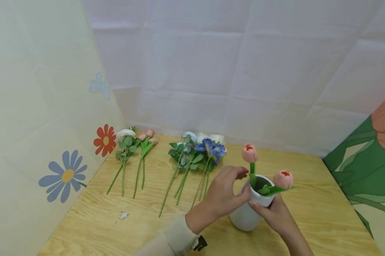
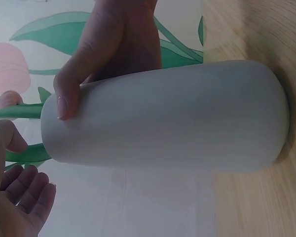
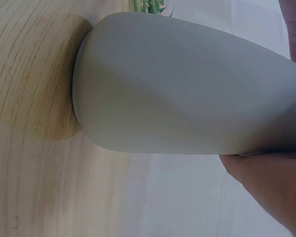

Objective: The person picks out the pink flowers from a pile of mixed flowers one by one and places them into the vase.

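Observation:
A white vase (image 1: pixel 245 216) stands on the wooden table, its base against the surface in the left wrist view. My right hand (image 1: pixel 277 213) grips it just below the rim, thumb on the near side and fingers round the far side. Two pink tulips are in the vase: one tulip (image 1: pixel 250 153) rises upright at the left of the mouth, the other tulip (image 1: pixel 283 179) leans out to the right. Beside the upright one, my left hand (image 1: pixel 222 190) has thumb and fingers parted, fingertips right at its green stem (image 2: pixel 34 153) and the rim.
Left of the vase lie blue flowers (image 1: pixel 211 149) and pale blue and white blooms (image 1: pixel 190 137) with long stems. Further left are pink tulips (image 1: pixel 146 140) and a white flower (image 1: pixel 126 134). A white scrap (image 1: pixel 124 215) sits on the table (image 1: pixel 93 220). Printed cloths (image 1: pixel 68 117) enclose it.

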The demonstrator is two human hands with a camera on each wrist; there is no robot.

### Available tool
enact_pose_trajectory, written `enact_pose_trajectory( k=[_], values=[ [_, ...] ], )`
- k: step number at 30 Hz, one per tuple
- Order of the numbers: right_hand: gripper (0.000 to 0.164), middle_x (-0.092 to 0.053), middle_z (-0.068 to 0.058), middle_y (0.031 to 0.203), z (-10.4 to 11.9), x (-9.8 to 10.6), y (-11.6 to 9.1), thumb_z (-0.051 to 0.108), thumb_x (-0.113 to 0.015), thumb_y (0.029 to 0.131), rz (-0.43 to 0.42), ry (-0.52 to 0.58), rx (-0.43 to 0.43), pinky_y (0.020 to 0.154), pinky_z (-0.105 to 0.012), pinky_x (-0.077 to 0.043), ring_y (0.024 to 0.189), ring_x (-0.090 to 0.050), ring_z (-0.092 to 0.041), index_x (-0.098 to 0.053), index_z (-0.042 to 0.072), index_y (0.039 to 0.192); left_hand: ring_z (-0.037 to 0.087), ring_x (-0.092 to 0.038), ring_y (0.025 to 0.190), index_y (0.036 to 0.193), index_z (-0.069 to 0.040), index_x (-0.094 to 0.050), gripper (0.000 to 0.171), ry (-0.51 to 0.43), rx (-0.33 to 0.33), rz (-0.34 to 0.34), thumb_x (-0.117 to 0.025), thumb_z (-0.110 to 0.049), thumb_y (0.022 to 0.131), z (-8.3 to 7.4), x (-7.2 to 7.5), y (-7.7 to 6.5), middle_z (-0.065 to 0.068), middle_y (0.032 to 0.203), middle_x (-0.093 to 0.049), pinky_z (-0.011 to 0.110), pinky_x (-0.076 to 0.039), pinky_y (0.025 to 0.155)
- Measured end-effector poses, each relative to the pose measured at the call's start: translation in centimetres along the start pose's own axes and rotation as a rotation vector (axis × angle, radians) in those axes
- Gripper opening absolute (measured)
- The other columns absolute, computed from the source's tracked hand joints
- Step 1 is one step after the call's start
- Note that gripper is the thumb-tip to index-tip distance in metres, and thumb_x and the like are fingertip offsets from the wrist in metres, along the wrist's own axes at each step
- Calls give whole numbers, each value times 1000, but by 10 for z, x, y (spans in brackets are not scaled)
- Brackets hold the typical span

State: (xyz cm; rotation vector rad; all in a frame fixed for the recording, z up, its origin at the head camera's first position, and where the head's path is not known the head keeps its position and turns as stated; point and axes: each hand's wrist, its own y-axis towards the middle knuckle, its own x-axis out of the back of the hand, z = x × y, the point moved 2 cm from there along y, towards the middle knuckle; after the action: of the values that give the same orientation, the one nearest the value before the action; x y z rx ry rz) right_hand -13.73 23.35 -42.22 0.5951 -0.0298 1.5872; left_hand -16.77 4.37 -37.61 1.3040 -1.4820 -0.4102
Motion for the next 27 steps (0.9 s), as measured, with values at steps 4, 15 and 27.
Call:
enact_pose_trajectory(
  k=[4, 15, 27],
  values=[
    [55, -63, 16, 113, 1, 1, 0, -6, -73, 87, 3, -25, -14, 82, -19, -52, 100, -62, 0, -46, -4, 135, 14, -64, 96, 118, -4, -61, 36, 8, 3, 5, -74, -11, 85, 2, 2, -1, 4, 105, -68, 11, -48, 90],
    [55, -62, 19, 111, -1, 1, 1, -6, -74, 85, -6, -47, -24, 82, -18, -51, 100, -60, 1, -48, -4, 133, 15, -64, 98, 118, -7, -64, 34, 38, 85, 33, -74, -11, 85, 11, 11, -8, 3, 108, -69, 17, -50, 89],
    [56, -61, 20, 110, -4, 0, 1, -9, -75, 83, -31, -38, -17, 81, -15, -50, 100, -59, 3, -50, -5, 133, 16, -63, 97, 118, -7, -66, 32, 89, 178, 5, -74, -13, 88, 31, 28, -17, 2, 107, -70, 25, -54, 82]
  ],
)
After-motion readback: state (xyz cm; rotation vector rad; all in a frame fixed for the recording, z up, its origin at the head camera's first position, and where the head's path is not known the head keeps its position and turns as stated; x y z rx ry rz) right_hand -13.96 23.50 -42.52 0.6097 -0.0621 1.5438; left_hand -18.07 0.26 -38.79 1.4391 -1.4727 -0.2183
